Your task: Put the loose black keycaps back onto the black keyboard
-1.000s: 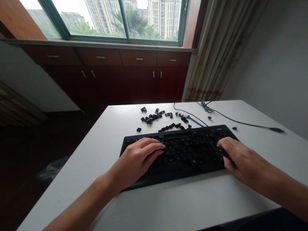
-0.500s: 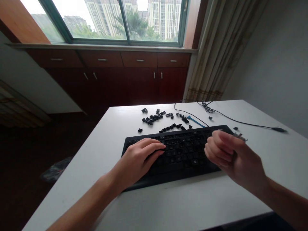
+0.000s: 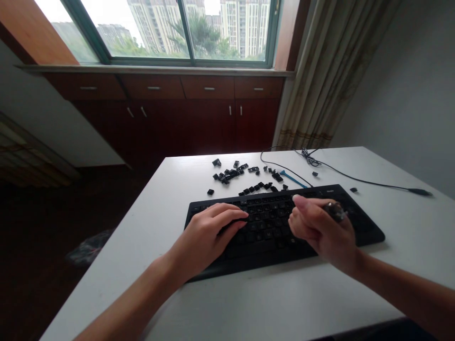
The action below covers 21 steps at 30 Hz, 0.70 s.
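Observation:
A black keyboard (image 3: pixel 362 226) lies across the white table (image 3: pixel 277 308) in front of me. My left hand (image 3: pixel 204 237) rests flat on the keyboard's left half, fingers stretched over the keys. Above the middle of the keyboard my right hand (image 3: pixel 322 229) is raised with curled fingers, pinching a small dark piece, apparently a keycap (image 3: pixel 334 210). Several loose black keycaps (image 3: pixel 231 174) lie scattered on the table beyond the keyboard.
A thin blue tool (image 3: pixel 291 179) lies among the far keycaps. A black cable (image 3: pixel 373 183) runs across the back right of the table to a plug (image 3: pixel 421 192). Dark wooden cabinets (image 3: pixel 199 113) stand under the window, a curtain (image 3: pixel 330 71) hangs at the right.
My right hand lifted off the keyboard's right end with a small piece pinched in it and moved left over the middle keys. The left hand stayed put.

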Available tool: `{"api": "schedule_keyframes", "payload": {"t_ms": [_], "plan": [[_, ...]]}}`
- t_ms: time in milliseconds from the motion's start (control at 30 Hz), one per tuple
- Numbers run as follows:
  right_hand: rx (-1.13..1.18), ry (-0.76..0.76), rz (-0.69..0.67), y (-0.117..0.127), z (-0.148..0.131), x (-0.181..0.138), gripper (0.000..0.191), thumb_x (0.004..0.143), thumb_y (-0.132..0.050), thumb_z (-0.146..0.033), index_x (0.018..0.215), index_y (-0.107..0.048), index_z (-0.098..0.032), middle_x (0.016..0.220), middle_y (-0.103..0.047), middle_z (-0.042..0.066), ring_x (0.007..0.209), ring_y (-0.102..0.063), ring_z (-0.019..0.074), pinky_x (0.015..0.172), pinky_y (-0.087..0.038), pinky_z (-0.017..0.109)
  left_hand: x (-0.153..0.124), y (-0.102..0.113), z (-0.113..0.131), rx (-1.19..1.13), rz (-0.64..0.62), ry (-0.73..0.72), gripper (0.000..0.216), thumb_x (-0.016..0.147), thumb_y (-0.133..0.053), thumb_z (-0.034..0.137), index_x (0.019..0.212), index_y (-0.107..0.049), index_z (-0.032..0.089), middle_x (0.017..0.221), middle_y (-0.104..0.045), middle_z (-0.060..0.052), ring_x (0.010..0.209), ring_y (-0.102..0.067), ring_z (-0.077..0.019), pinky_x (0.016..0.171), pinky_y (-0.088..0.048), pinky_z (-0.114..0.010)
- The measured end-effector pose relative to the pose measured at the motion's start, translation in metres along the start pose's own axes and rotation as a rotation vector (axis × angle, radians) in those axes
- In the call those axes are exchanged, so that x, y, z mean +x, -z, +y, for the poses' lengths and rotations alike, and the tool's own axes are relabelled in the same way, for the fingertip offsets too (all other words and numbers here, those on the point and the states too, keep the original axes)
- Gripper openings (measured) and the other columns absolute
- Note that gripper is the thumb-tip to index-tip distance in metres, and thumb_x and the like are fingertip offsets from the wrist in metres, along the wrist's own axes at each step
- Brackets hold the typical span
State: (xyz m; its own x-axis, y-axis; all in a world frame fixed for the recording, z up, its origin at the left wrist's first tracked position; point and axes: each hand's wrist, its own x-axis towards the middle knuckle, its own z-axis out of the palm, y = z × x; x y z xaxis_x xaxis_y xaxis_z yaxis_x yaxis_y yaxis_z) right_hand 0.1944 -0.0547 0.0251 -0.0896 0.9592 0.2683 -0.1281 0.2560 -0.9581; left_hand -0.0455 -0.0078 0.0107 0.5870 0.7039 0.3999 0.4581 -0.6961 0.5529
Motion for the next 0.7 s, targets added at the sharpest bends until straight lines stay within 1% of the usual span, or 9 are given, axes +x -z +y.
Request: {"api": "schedule_keyframes", "payload": {"t_ms": [67, 100, 167, 200, 267, 333, 400, 467, 700], "plan": [[-0.007, 0.023, -0.019, 0.007, -0.015, 0.009, 0.055, 0.099, -0.05, -0.037, 0.049, -0.035, -0.021, 0.044, -0.029, -0.006, 0.039, -0.027, 0.0091, 0.041, -0.023, 0.029, 0.001, 0.0, 0.003, -0.116, 0.012, 0.091, 0.018, 0.092, -0.064, 0.026, 0.108, -0.073, 0.024, 0.109, -0.072, -0.004, 0.097, -0.068, -0.0168, 0.088, -0.053, -0.025], [-0.072, 0.022, -0.01, 0.012, -0.023, 0.015, 0.054, 0.099, -0.05, -0.038, 0.051, -0.035, -0.022, 0.045, -0.029, -0.006, 0.039, -0.028, 0.0095, 0.04, -0.024, 0.029, 0.001, 0.001, 0.004, -0.212, 0.02, 0.158, 0.018, 0.091, -0.066, 0.027, 0.107, -0.073, 0.024, 0.107, -0.073, -0.004, 0.094, -0.069, -0.0164, 0.086, -0.054, -0.024], [-0.379, 0.048, 0.004, 0.024, -0.034, 0.025, 0.047, 0.098, -0.053, -0.039, 0.056, -0.042, -0.021, 0.049, -0.036, -0.005, 0.043, -0.033, 0.01, 0.042, -0.026, 0.028, 0.003, 0.002, 0.007, -0.485, 0.032, 0.317, 0.019, 0.089, -0.069, 0.029, 0.107, -0.073, 0.023, 0.102, -0.074, -0.004, 0.091, -0.07, -0.0156, 0.081, -0.056, -0.022], [-0.581, 0.089, -0.017, 0.032, -0.036, 0.029, 0.04, 0.096, -0.056, -0.039, 0.061, -0.05, -0.021, 0.053, -0.043, -0.004, 0.047, -0.039, 0.0105, 0.045, -0.03, 0.028, 0.004, 0.003, 0.009, -0.648, 0.034, 0.399, 0.022, 0.088, -0.07, 0.03, 0.109, -0.072, 0.022, 0.101, -0.075, -0.005, 0.091, -0.07, -0.0155, 0.081, -0.057, -0.021], [-0.91, 0.188, -0.155, 0.047, -0.032, 0.034, 0.023, 0.094, -0.06, -0.037, 0.077, -0.064, -0.021, 0.069, -0.059, 0.0, 0.061, -0.054, 0.013, 0.058, -0.042, 0.028, 0.006, 0.007, 0.011, -0.966, 0.039, 0.541, 0.027, 0.089, -0.069, 0.029, 0.115, -0.07, 0.021, 0.105, -0.075, -0.006, 0.096, -0.07, -0.0157, 0.085, -0.057, -0.023], [-1.072, 0.205, -0.348, 0.06, -0.022, 0.034, 0.016, 0.094, -0.06, -0.037, 0.094, -0.07, -0.024, 0.089, -0.066, 0.003, 0.073, -0.062, 0.0157, 0.069, -0.047, 0.03, 0.008, 0.01, 0.01, -1.212, 0.058, 0.633, 0.029, 0.092, -0.066, 0.026, 0.121, -0.067, 0.019, 0.109, -0.074, -0.008, 0.097, -0.07, -0.0149, 0.088, -0.057, -0.023], [-1.134, 0.167, -0.439, 0.07, -0.009, 0.031, 0.022, 0.094, -0.06, -0.039, 0.109, -0.069, -0.026, 0.102, -0.067, 0.004, 0.077, -0.065, 0.0165, 0.071, -0.05, 0.03, 0.009, 0.012, 0.008, -1.373, 0.082, 0.676, 0.028, 0.094, -0.063, 0.022, 0.121, -0.067, 0.017, 0.109, -0.073, -0.01, 0.093, -0.07, -0.0129, 0.086, -0.057, -0.022], [-1.15, 0.15, -0.477, 0.076, 0.001, 0.027, 0.029, 0.094, -0.059, -0.041, 0.119, -0.067, -0.027, 0.107, -0.066, 0.006, 0.079, -0.067, 0.0174, 0.073, -0.052, 0.031, 0.009, 0.013, 0.006, -1.476, 0.094, 0.693, 0.025, 0.095, -0.06, 0.019, 0.119, -0.068, 0.015, 0.109, -0.073, -0.011, 0.089, -0.07, -0.0116, 0.083, -0.058, -0.02], [-1.075, 0.159, -0.521, 0.084, 0.007, 0.025, 0.028, 0.098, -0.053, -0.031, 0.122, -0.066, -0.028, 0.119, -0.066, 0.008, 0.095, -0.069, 0.0212, 0.082, -0.055, 0.032, 0.009, 0.009, 0.001, -1.572, 0.12, 0.751, 0.023, 0.097, -0.055, 0.014, 0.115, -0.07, 0.009, 0.107, -0.073, -0.015, 0.085, -0.071, -0.0118, 0.082, -0.059, -0.021]]}}
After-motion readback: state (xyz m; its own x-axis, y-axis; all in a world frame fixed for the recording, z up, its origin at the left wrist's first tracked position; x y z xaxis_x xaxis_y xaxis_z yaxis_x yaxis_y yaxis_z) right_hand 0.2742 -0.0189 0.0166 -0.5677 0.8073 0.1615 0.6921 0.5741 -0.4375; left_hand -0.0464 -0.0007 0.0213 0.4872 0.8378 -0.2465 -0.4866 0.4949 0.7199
